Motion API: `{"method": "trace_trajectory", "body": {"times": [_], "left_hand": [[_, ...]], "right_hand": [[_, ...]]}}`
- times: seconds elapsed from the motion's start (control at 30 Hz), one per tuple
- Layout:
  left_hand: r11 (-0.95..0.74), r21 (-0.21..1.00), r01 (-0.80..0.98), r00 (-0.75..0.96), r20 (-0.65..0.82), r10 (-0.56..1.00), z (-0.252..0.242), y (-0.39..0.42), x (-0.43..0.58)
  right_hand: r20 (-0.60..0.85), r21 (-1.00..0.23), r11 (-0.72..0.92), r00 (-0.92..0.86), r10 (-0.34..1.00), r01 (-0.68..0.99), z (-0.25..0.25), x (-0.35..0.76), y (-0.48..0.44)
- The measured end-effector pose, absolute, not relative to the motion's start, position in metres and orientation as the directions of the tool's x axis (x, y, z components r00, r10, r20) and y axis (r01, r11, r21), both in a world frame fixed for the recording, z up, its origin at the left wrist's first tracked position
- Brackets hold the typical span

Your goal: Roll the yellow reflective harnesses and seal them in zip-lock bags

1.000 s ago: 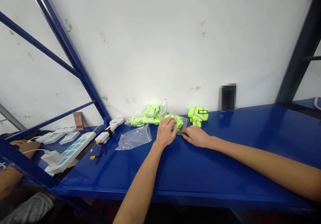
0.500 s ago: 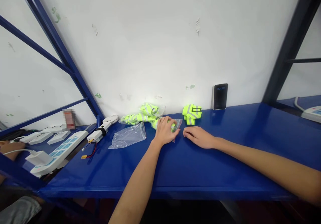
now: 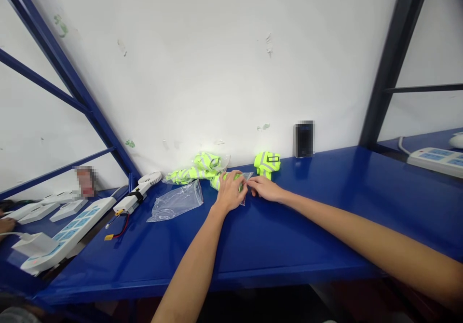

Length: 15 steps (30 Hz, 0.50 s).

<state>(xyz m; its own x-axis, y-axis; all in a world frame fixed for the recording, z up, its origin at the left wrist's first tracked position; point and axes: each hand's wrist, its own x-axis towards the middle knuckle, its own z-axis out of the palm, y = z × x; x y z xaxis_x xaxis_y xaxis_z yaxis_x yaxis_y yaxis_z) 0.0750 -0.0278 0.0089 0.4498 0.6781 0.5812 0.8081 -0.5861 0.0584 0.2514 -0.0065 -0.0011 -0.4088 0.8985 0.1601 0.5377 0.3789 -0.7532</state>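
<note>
The left hand (image 3: 228,194) lies palm-down on the blue shelf (image 3: 289,231), its fingers (image 3: 234,180) bent and bunched over a small clear bag (image 3: 247,176) that has a fluorescent yellow piece inside. The fingers press it from above and cover most of it. Only a corner of the film and a strip of yellow show past the knuckles. The right hand (image 3: 267,189) comes in from the other side, knuckles up, with its fingers drawn close together and nearly flat. Its fingertips (image 3: 253,185) meet the bag's edge and touch the left fingertips there, but whether they pinch the film or only rest against it cannot be told. Just beyond the right fingers, towards the wall, sits a folded hi-vis vest (image 3: 266,163), apart from both hands. Just beyond the left fingers, on their outer side, lies a loose heap of hi-vis vests (image 3: 197,167), partly in clear wrapping. An empty clear plastic bag (image 3: 176,201) lies flat near the left wrist, on its outer side and not touching it. Further out that way are a white handheld fan (image 3: 139,190), a yellow connector on red and black wires (image 3: 115,222) and a white power strip (image 3: 68,229). Well beyond the right hand, a dark device (image 3: 304,139) leans upright against the wall.
</note>
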Motion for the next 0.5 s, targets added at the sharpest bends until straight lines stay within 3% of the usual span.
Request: {"method": "trace_trajectory", "body": {"times": [0.2, 0.5], "left_hand": [[-0.602, 0.104, 0.792, 0.446, 0.574, 0.686, 0.0071, -0.0262, 0.0751], [-0.589, 0.162, 0.792, 0.402, 0.588, 0.702, 0.0083, -0.0315, 0.0784]], "right_hand": [[0.189, -0.78, 0.338, -0.317, 0.93, 0.527, -0.0066, 0.242, -0.0024], [0.275, -0.796, 0.415, -0.348, 0.896, 0.44, -0.0023, 0.2495, -0.0084]]}}
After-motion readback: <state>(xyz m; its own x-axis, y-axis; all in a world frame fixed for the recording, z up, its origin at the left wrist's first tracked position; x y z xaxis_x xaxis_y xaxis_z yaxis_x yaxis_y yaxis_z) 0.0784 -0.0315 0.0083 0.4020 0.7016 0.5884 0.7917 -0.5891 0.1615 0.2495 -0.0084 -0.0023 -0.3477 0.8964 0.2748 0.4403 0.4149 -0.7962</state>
